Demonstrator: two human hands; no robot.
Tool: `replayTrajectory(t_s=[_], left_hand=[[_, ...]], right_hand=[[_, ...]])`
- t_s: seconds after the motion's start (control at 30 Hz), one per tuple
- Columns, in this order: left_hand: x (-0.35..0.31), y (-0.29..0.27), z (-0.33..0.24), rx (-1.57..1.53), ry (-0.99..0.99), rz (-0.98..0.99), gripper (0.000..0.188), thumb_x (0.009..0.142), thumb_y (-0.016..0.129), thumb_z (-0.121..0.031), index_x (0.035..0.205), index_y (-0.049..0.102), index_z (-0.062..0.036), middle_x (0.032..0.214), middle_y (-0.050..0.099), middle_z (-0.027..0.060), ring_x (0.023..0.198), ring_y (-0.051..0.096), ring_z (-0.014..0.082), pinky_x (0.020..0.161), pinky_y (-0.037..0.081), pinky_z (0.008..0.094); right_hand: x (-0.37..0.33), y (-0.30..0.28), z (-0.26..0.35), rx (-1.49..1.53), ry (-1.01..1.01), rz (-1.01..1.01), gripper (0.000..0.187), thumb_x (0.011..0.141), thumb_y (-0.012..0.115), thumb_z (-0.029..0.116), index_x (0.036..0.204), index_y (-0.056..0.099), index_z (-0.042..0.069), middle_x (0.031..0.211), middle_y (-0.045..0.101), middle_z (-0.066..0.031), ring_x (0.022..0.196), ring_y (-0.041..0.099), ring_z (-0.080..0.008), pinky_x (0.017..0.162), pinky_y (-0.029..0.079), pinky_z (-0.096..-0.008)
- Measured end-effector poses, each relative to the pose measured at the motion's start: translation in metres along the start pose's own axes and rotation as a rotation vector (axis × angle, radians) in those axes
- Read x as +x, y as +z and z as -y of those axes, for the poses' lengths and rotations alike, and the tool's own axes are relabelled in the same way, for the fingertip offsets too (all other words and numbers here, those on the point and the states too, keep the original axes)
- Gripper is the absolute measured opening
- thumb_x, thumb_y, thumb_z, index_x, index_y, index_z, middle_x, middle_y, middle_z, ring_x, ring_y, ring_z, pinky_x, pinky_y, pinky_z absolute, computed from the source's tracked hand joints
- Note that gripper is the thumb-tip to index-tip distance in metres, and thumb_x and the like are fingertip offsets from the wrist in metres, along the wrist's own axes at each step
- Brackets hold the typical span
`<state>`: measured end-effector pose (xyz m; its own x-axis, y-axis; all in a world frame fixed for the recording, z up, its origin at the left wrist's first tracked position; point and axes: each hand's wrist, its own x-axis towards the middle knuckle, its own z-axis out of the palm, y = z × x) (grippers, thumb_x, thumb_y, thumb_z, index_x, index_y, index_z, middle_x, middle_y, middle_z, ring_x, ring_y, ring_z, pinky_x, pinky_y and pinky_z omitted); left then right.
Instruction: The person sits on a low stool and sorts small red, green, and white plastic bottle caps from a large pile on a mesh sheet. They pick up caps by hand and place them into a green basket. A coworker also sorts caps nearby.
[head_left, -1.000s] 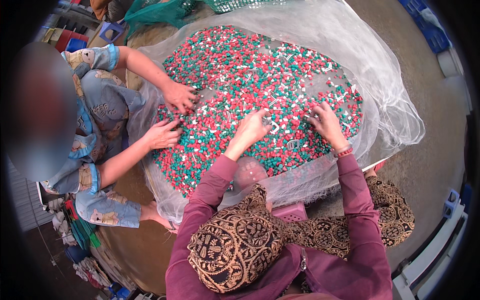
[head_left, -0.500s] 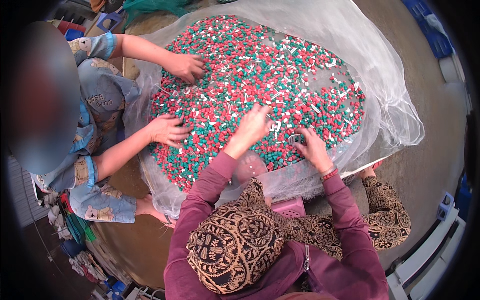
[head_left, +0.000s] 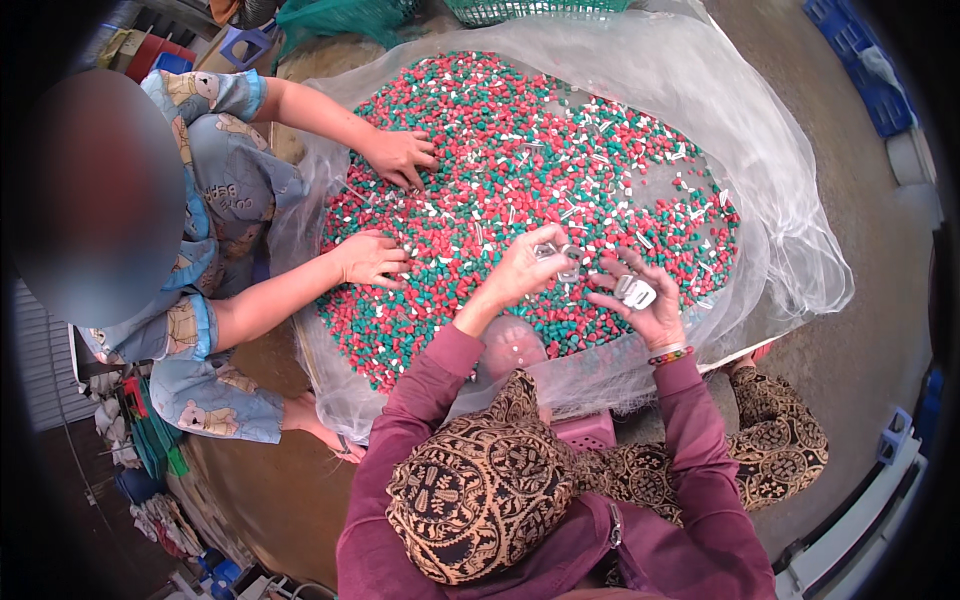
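A big heap of small red, green and white plastic pieces (head_left: 520,150) lies on a clear plastic sheet (head_left: 770,180). My left hand (head_left: 522,268) is raised over the heap's near side, fingers pinched on a few small white pieces (head_left: 560,255). My right hand (head_left: 640,305) is just beside it, palm up and cupped around several white pieces (head_left: 634,291). Maroon sleeves cover both my forearms. A patterned headscarf (head_left: 480,490) shows below them.
A person in blue patterned clothes sits at the left, one hand (head_left: 400,155) on the heap's far left and the other hand (head_left: 370,258) on its left edge. Green mesh baskets (head_left: 500,10) stand beyond the heap. A pink stool (head_left: 585,432) is under the sheet's near edge.
My right hand has drawn back from the heap toward me and turned palm up with white pieces in it. My left hand has lifted off the heap. The other person's hands shifted slightly.
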<state>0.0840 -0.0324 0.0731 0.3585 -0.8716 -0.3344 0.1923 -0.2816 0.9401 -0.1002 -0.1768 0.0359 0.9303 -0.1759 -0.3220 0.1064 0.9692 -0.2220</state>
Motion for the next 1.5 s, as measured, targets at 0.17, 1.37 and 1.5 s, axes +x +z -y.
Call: replayTrajectory(t_s=[0.17, 1.37, 1.5], left_hand=[[-0.003, 0.048, -0.01, 0.418, 0.57, -0.207, 0.022, 0.067, 0.062, -0.013, 0.087, 0.055, -0.0052, 0.09, 0.051, 0.0093, 0.094, 0.053, 0.0247, 0.086, 0.044, 0.0397], [0.023, 0.052, -0.045, 0.827, 0.677, -0.268, 0.028, 0.081, 0.064, -0.017, 0.107, 0.061, -0.0078, 0.114, 0.05, 0.0142, 0.107, 0.048, 0.0321, 0.09, 0.042, 0.0422], [0.004, 0.017, -0.049, 0.61, 0.626, -0.428, 0.028, 0.082, 0.062, -0.016, 0.107, 0.059, -0.0055, 0.113, 0.048, 0.0144, 0.108, 0.046, 0.0324, 0.091, 0.041, 0.0411]], right_hand=[[0.023, 0.029, -0.053, 0.292, 0.15, -0.034, 0.056, 0.09, 0.045, 0.051, 0.127, 0.045, 0.009, 0.126, 0.05, -0.0119, 0.119, 0.047, -0.0274, 0.101, 0.038, -0.0484], [0.044, 0.011, -0.024, 0.336, -0.061, -0.339, 0.033, 0.092, 0.047, 0.034, 0.113, 0.057, 0.011, 0.108, 0.062, -0.01, 0.096, 0.062, -0.0244, 0.073, 0.056, -0.0396], [0.083, 0.022, 0.009, 0.316, -0.07, -0.129, 0.033, 0.092, 0.048, 0.03, 0.108, 0.058, 0.004, 0.099, 0.064, -0.0125, 0.089, 0.061, -0.0264, 0.068, 0.056, -0.0354]])
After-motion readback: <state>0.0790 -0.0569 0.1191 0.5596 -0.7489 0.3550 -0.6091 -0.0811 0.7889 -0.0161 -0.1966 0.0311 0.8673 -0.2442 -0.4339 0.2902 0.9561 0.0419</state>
